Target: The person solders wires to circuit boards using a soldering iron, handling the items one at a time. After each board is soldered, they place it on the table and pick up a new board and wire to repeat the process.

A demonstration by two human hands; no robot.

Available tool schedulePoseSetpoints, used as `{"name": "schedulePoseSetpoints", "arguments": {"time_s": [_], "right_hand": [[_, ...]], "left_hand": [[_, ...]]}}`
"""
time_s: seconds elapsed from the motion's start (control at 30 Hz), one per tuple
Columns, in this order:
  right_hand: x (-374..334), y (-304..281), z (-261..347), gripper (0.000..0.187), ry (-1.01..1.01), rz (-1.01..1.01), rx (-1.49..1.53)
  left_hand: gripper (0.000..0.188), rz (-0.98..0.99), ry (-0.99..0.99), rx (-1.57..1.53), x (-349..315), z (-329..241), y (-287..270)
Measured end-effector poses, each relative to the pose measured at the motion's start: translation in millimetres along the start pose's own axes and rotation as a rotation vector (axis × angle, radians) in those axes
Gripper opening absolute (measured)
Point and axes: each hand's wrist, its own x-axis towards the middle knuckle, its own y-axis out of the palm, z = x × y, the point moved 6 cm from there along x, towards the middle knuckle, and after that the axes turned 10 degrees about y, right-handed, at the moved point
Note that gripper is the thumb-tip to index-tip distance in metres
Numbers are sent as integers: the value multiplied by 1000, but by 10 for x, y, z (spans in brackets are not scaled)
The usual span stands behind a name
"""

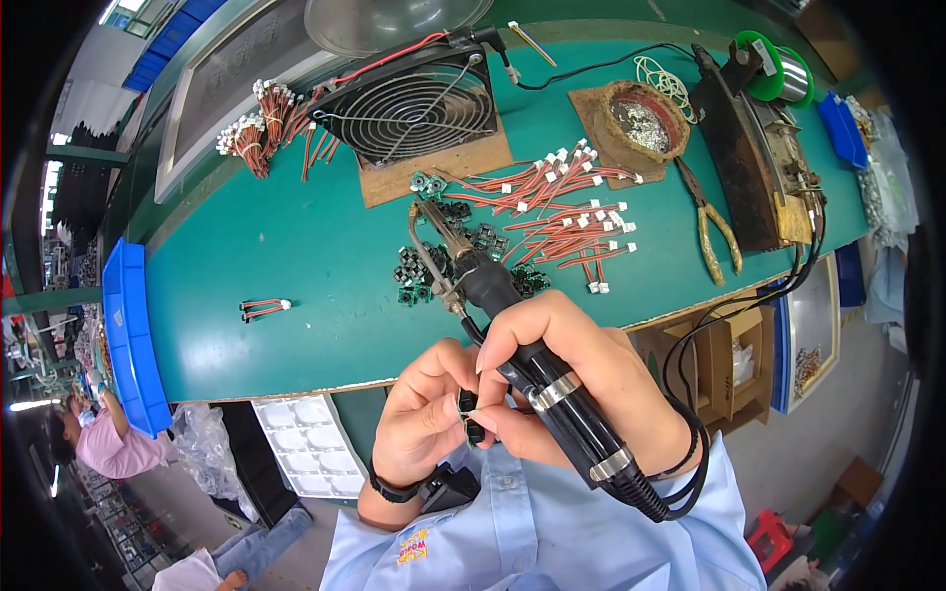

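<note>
A black soldering iron (542,384) with a metal solder-feed tube lies across my right hand (591,379), its tip pointing away over the bench. My right fingers are wrapped round it, while thumb and fingertip also touch a small dark circuit board (471,419). Pinching that board from the other side, my left hand (424,404) is closed close to my chest. Beyond the iron's tip sits a pile of small green and black circuit boards (419,271). Red and black wires with white connectors (567,231) are spread to the right of it.
A black fan (409,108) stands on a wooden board at the back. Pliers (711,231), a round solder pot (645,123) and a solder spool (788,71) are at the right. Two short wired pieces (266,308) lie left; a blue bin (133,340) hangs at the left edge.
</note>
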Motion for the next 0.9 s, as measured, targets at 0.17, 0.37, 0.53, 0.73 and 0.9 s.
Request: {"name": "schedulePoseSetpoints", "arguments": {"time_s": [0.17, 0.37, 0.53, 0.73, 0.9], "right_hand": [[-16, -18, -84, 35, -23, -44, -25], [-82, -37, -50, 36, -173, -110, -377], [-88, 116, 67, 37, -249, -6, -497], [-80, 121, 113, 36, -300, -109, -499], [-217, -185, 162, 26, -274, -423, -385]], "left_hand": [[20, 59, 146, 17, 60, -90, -67], [16, 207, 224, 813, -21, -476, 136], [14, 456, 199, 1419, -29, -666, 455], [13, 452, 238, 1423, 8, -980, 357], [12, -171, 212, 1041, 341, -1715, -531]]}}
